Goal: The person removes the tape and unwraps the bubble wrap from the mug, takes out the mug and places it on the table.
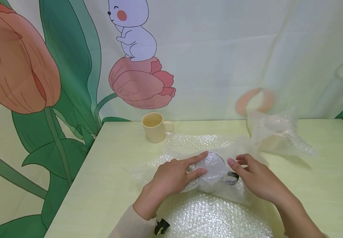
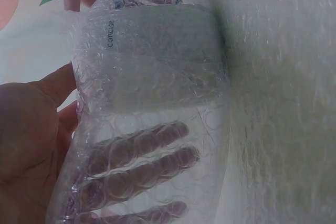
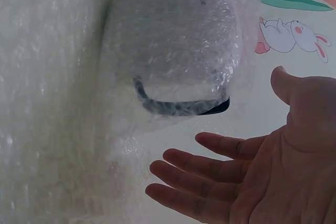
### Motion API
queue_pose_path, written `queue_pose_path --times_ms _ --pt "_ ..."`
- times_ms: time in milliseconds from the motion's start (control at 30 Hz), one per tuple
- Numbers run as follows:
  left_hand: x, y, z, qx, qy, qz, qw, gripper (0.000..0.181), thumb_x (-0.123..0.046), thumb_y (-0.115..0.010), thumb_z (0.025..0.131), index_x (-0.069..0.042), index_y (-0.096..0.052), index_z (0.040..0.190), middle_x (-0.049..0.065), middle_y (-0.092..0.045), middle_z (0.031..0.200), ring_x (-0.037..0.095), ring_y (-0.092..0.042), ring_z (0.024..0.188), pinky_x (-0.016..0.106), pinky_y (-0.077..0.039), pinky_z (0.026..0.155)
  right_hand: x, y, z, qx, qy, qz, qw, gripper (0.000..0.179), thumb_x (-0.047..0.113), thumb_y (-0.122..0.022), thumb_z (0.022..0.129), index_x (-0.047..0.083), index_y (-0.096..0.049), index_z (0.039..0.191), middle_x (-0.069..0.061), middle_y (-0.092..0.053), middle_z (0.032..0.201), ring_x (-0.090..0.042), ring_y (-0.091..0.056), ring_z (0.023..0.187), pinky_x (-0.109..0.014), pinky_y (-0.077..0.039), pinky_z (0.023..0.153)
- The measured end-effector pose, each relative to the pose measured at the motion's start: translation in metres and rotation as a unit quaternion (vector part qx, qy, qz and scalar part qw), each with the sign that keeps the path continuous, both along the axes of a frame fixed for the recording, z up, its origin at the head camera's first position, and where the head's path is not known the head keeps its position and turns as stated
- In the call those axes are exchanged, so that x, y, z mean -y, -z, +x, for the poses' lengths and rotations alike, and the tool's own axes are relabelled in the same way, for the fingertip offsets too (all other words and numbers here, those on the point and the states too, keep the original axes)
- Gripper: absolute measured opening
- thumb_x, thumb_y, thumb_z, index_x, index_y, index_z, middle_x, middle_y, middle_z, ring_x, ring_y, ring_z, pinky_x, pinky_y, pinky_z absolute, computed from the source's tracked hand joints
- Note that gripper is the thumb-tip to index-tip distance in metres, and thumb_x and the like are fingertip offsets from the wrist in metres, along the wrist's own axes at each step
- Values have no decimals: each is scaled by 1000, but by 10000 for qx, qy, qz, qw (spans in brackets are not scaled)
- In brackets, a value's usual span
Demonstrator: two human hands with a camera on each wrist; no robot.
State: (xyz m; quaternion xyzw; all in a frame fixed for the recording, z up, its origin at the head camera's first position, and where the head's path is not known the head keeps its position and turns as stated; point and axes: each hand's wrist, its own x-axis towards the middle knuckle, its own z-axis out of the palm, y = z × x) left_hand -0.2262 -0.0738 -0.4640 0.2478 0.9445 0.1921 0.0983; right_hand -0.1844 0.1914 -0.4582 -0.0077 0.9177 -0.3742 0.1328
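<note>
A mug (image 3: pixel 168 30) wrapped in bubble wrap stands upright on the sheet in the middle of the table. Its dark handle (image 1: pixel 233 178) points right; the upper bend pokes out past the wrap. Through the film, the left wrist view shows the print "concise". My left hand (image 1: pixel 174 175) rests on the wrapped mug, thumb and index finger laid across its top. Straight fingers (image 2: pixel 142 169) of that hand show through the bubble wrap beside the mug. My right hand (image 1: pixel 259 177) is just right of the handle, holding nothing; its fingers are spread in the right wrist view.
Under the mug lies a large bubble wrap sheet (image 1: pixel 216 215), reaching the table's front. A cream mug (image 1: pixel 155 130) stands unwrapped at the back left. Another bubble-wrapped bundle (image 1: pixel 275 134) sits at the back right. A printed cloth (image 1: pixel 207 59) hangs behind the table.
</note>
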Motion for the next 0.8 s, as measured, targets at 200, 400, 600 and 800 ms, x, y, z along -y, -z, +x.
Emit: queue_pose_path --times_ms 200,400,600,800 --pt "0 0 0 -29 16 9 10000 55 -66 -47 101 -58 -34 154 2 -76 90 24 -72 87 38 -54 66 -2 6 -3 86 -123 80 9999 86 72 -37 102 5 -40 156 -19 -50 156 -43 -55 136 -63 -48 102" --pt "0 0 1 -47 22 18 10000 55 -66 -46 101 -58 -34 154 6 -79 106 27 -74 94 41 -56 69 -4 11 -4 181 -229 48 9996 90 72 -36 102 3 -34 159 -22 -45 160 -48 -47 142 -68 -43 107" --pt "1 0 1 -29 26 0 10000 55 -66 -45 102 -58 -33 155 6 -77 120 30 -74 100 44 -57 71 -7 15 -7 266 -246 -38 9993 90 72 -34 103 1 -33 160 -24 -43 160 -50 -42 146 -69 -40 109" --pt "1 0 0 -12 32 -6 10000 55 -67 -45 102 -59 -32 155 5 -77 120 30 -74 100 43 -56 69 -10 16 -9 328 -245 -151 9990 89 71 -33 103 2 -34 160 -26 -41 160 -52 -39 147 -70 -39 110"
